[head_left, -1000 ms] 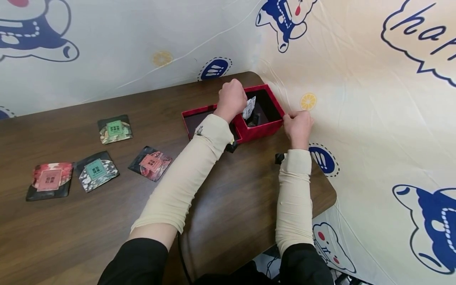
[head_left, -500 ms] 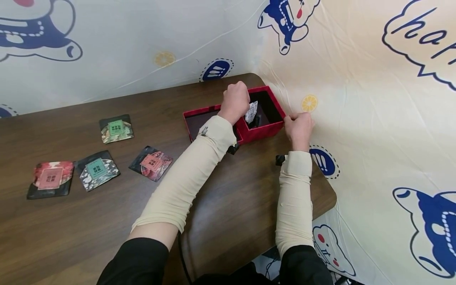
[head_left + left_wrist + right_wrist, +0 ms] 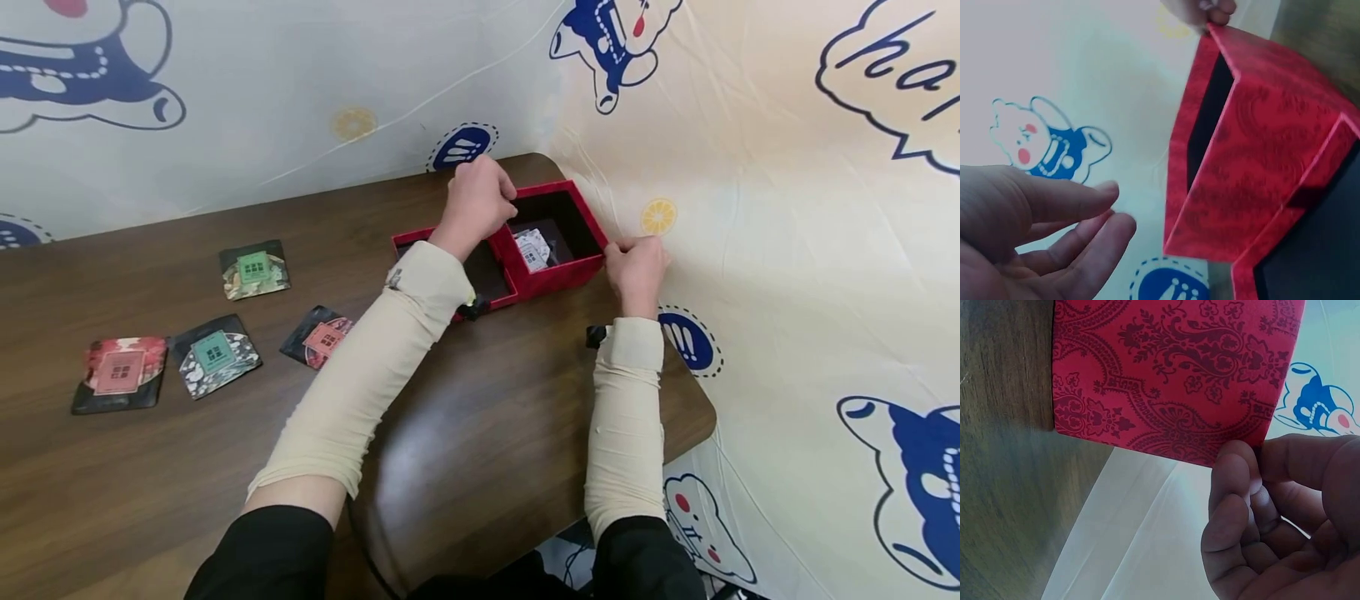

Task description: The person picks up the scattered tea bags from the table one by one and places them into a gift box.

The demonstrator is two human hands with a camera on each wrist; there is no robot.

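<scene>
A red patterned box [image 3: 561, 275] stands near the table's far right corner, its dark-lined lid [image 3: 487, 271] folded out to the left. Inside it lies a small packet [image 3: 534, 248] with a pale patterned face. My left hand [image 3: 480, 198] is above the box's left side. In the left wrist view its thumb and fingers [image 3: 1107, 197] are loosely bent, with nothing held between them. My right hand [image 3: 637, 265] pinches the near right corner of the box; the right wrist view shows thumb and forefinger on that corner [image 3: 1254, 447].
To the left on the wooden table [image 3: 450, 433] lie a green-labelled packet [image 3: 255, 268], a red packet [image 3: 120, 375], a teal-labelled packet [image 3: 216, 354] and another red-labelled packet [image 3: 318, 337], partly behind the left sleeve. Printed cloth [image 3: 262, 100] hangs behind and right.
My left hand has let go of the packet and moved slightly left and up. The packet now lies flatter inside the box. The right hand keeps its pinch on the corner.
</scene>
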